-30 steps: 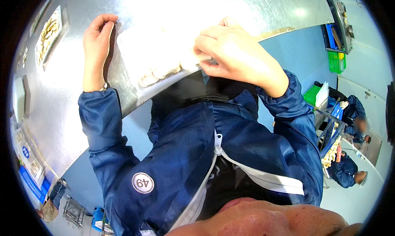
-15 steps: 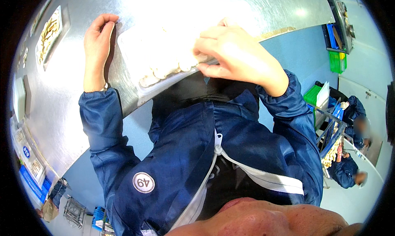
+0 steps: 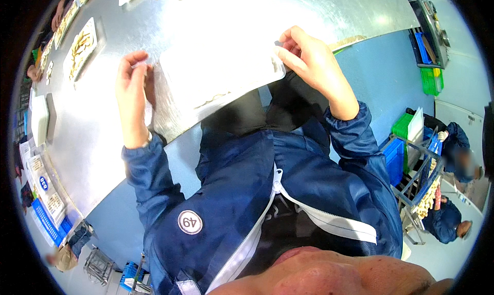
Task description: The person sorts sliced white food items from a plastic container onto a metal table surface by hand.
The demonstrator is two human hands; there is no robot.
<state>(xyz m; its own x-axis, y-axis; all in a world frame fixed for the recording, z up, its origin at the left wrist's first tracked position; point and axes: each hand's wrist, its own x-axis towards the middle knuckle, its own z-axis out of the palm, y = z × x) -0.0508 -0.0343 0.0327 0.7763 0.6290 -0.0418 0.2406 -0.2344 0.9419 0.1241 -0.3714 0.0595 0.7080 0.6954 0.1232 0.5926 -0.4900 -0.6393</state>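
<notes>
white tray set at the near table edge, between two hands

at the far left, a white block [image 3: 39, 120] is seen on the metal table [image 3: 98, 161], well apart from the hands. to its right, a filled tray [image 3: 81, 50] is placed with pale pieces in it, perhaps put aside so that the near space is not crowded.

next, the left hand [image 3: 133, 94] is held just beside the near tray, with fingers bent and thumb brought toward the forefinger; because of a whitish patch there, it cannot be told if something is pinched.

in the middle, the white tray [image 3: 242, 91] is laid at the near edge, probably so that both sides can be reached easily. by glare, its inside is mostly hidden.

at the right, the right hand [image 3: 311, 58] is held at the tray's right end, fingers curled and thumb near the forefinger; whether anything thin is gripped cannot be told.
</notes>
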